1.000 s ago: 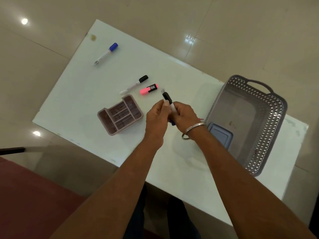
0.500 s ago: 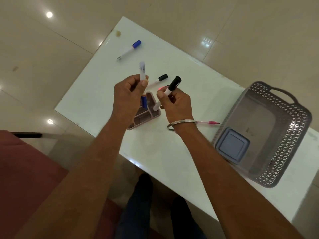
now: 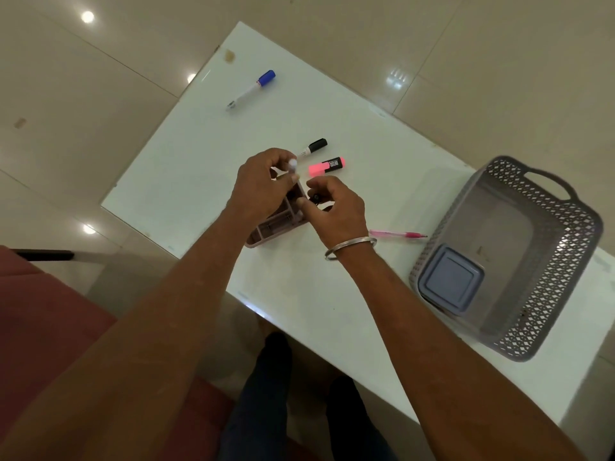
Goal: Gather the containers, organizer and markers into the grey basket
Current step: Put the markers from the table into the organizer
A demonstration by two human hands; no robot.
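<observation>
Pinching marker (image 3: 293, 165) in left hand (image 3: 263, 188) | right hand (image 3: 336, 207) grips black-capped marker (image 3: 315, 197) | over organizer (image 3: 266, 227)

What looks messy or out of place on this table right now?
Nothing is spilled or broken. A brownish stain marks the table's far corner. The blue-capped marker lies alone near it, far from the basket.

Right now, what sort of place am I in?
Probably an indoor room at home or in an office: a white table on glossy beige floor tiles, strewn with markers beside a grey basket.
</observation>
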